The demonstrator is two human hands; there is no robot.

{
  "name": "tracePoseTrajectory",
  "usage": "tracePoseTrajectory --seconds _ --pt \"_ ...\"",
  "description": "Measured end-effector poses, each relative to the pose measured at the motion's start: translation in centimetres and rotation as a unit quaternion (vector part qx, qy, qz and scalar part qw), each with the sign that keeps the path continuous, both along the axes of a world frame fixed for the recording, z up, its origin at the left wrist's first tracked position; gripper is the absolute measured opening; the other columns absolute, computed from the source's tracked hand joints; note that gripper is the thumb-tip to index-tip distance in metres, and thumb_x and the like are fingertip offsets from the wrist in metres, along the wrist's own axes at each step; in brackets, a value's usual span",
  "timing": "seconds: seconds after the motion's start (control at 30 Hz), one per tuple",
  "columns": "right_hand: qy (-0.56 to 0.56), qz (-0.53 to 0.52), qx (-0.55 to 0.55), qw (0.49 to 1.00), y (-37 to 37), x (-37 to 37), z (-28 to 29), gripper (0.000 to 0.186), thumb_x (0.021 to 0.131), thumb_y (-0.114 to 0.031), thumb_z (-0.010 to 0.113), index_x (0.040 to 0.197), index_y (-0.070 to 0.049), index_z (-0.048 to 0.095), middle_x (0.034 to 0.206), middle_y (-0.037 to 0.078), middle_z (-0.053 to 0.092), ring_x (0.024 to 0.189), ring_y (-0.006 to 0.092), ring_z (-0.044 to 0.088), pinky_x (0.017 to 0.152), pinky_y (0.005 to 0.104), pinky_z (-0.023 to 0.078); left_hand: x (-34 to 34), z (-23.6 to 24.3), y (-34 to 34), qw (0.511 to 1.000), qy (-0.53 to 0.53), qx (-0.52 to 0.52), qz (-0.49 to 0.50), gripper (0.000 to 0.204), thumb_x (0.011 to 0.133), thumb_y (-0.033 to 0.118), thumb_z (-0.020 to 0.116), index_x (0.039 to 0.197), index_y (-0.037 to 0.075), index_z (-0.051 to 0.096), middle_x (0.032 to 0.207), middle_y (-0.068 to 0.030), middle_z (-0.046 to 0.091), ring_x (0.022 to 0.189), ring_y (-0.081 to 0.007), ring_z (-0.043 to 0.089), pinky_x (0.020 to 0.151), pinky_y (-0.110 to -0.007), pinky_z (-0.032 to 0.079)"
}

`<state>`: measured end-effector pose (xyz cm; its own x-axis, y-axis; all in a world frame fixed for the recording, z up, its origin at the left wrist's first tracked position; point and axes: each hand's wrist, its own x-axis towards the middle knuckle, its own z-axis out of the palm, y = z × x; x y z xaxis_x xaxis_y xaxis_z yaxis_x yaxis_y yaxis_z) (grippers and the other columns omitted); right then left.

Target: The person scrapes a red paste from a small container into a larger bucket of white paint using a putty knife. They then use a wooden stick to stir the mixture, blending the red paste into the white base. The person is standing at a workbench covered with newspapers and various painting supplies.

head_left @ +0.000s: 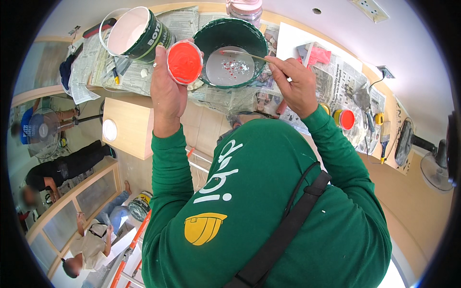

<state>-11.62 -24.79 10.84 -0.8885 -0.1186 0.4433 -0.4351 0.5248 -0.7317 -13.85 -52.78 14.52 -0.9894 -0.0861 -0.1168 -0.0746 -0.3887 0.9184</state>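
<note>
My left hand (168, 98) is closed around a small round tub of red paint (185, 62), tilted so its red surface shows, beside the rim of a large dark green bucket (230, 29). Pale grey-white paint (230, 74) with scattered red specks lies in the bucket. In my right hand (297, 86), pinched between thumb and fingers, is a thin stick (242, 54). The stick reaches leftward over the bucket; whether its tip touches the paint I cannot tell.
Newspaper (216, 102) covers the worktop. Another green bucket (152, 41) stands left, a pink-lidded bottle (245, 10) behind. An open red paint can (345, 119) and a paintbrush (385, 137) lie right, near a fan (434, 161). An orange ladder (126, 254) and other people are at left.
</note>
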Motion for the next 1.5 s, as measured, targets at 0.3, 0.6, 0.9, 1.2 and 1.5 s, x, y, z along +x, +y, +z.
tracePoseTrajectory --seconds 0.3,0.6,0.9,1.2,1.5 --pt "0.002 0.008 0.01 1.0 0.1 -0.3 0.0 0.022 0.097 -0.009 0.072 0.117 -0.007 0.079 0.077 0.008 0.062 0.067 0.021 0.06 0.06 0.0349 0.048 0.0 -0.2 -0.2 1.0 0.002 -0.007 -0.011 0.071 0.113 0.054 0.033 0.137 -0.007 0.059 0.12 -0.0195 0.072 0.105 -0.0276 0.072 0.088 -0.037 0.06" --pt "-0.178 -0.023 -0.147 0.973 0.2 -0.4 0.3 0.023 0.1 -0.019 0.071 0.114 -0.002 0.078 0.071 0.0 0.061 0.063 0.0083 0.056 0.057 0.0283 0.044 -0.2 -0.1 0.1 1.0 0.003 0.0 -0.002 0.07 0.114 0.051 0.03 0.137 -0.008 0.058 0.129 -0.0197 0.069 0.107 -0.0292 0.071 0.091 -0.04 0.06" --pt "-0.324 0.055 -0.225 0.917 -0.3 -2.0 5.3 0.033 0.101 -0.03 0.069 0.108 0.002 0.076 0.067 -0.004 0.058 0.056 0.0041 0.051 0.052 0.0235 0.04 -0.4 0.6 1.2 1.0 0.004 0.005 -0.027 0.069 0.114 0.049 0.03 0.139 -0.009 0.057 0.129 -0.0203 0.068 0.106 -0.0291 0.07 0.091 -0.04 0.058" --pt "-0.401 0.042 -0.402 0.822 1.5 -1.4 4.9 0.026 0.101 -0.028 0.069 0.097 -0.002 0.07 0.069 -0.002 0.056 0.058 0.0081 0.051 0.055 0.0264 0.043 -1.2 0.2 0.6 0.996 -0.008 0.055 -0.065 0.076 0.112 0.056 0.027 0.143 -0.008 0.054 0.117 -0.0216 0.072 0.102 -0.0277 0.07 0.087 -0.037 0.057" --pt "-0.256 -0.175 -0.546 0.778 14.9 4.3 5.1 0.019 0.101 -0.021 0.069 0.105 -0.003 0.066 0.074 -0.002 0.049 0.068 0.0127 0.051 0.058 0.0287 0.043 3.2 0.4 13.9 0.881 -0.177 0.244 -0.364 0.07 0.113 0.053 0.024 0.142 -0.005 0.051 0.116 -0.0228 0.07 0.096 -0.03 0.07 0.08 -0.037 0.059"
